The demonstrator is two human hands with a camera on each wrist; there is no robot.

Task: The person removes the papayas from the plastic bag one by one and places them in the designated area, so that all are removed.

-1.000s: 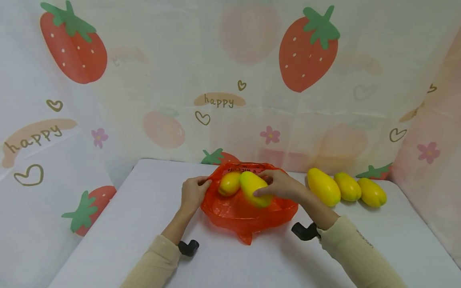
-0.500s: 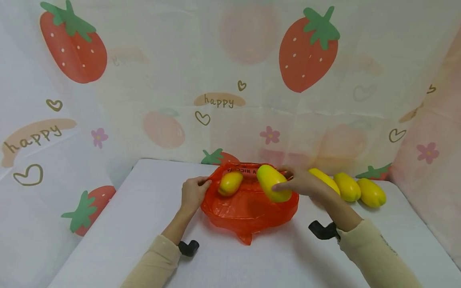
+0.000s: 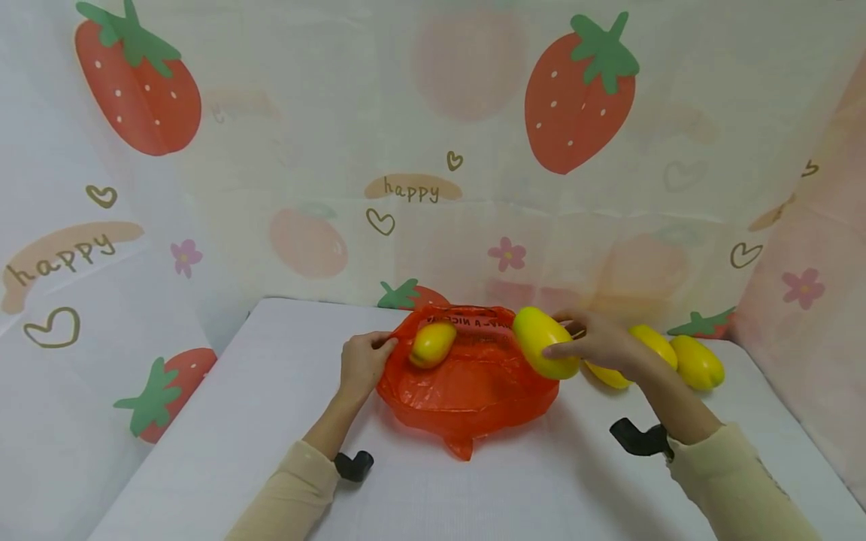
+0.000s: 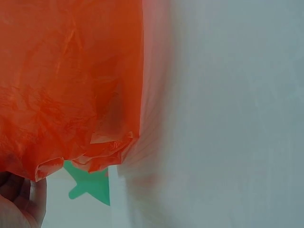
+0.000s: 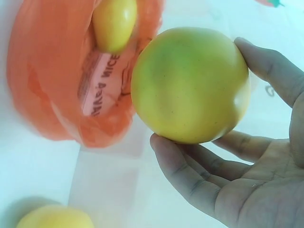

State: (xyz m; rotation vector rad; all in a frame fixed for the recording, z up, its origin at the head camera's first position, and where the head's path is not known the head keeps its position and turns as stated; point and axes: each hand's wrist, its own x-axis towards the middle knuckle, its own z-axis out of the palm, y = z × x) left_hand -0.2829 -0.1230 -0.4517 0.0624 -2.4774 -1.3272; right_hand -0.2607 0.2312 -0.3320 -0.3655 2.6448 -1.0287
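Observation:
A red plastic bag (image 3: 467, 394) with printed lettering lies with its mouth spread wide at the middle of the table. My left hand (image 3: 361, 364) pinches the left edge of its mouth; in the left wrist view, the fingers (image 4: 38, 202) reach the bag's crumpled rim. One yellow mango (image 3: 433, 346) rests inside, toward the back left. Just beyond the bag's right rim, my right hand (image 3: 602, 342) holds a larger mango (image 3: 541, 342), yellow with a greenish top. The right wrist view shows thumb and fingertips around this mango (image 5: 190, 85), raised above the table.
Three more yellow mangoes stand in a row at the back right: a near one (image 3: 611, 376) partly hidden behind my right hand, a middle one (image 3: 655, 347) and an outer one (image 3: 699, 362). A strawberry-print curtain (image 3: 325, 135) closes off the white table's (image 3: 271, 421) back.
My right hand has carried the mango from over the bag rightward to past its right rim, now covering part of the mango row. The left hand stays at the bag's edge.

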